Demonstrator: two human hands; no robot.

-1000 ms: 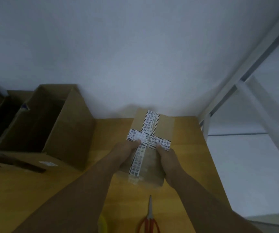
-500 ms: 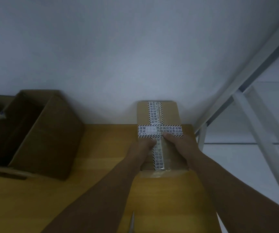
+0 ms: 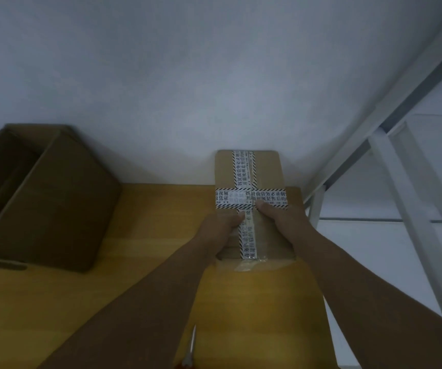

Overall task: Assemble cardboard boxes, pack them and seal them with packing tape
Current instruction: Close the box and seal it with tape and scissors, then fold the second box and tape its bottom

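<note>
Both hands are clamped on a small cardboard box (image 3: 223,171), one at each side. The left hand (image 3: 219,230) is set against its left edge and the right hand (image 3: 281,219) against its right edge, and a thumb of each is laid on the top face just below the tape crossing. The other fingers are hidden, so how far they wrap underneath cannot be told. The hands are held apart, with the lengthwise strip showing between them.

The box is sealed with printed tape (image 3: 265,199), white with black characters and striped borders, laid as a cross over the top face. It is held at the far right corner of the surface (image 3: 147,249), with its far end seen past the far edge against the pale wall (image 3: 187,75). Whether its underside is touching the wood cannot be told.

A larger open box (image 3: 62,203) is stood at the far left of the surface, well apart from the hands. A pale metal blade (image 3: 191,342) is seen at the near edge, between the forearms. A white metal frame (image 3: 390,166) is seen beyond the right edge.
</note>
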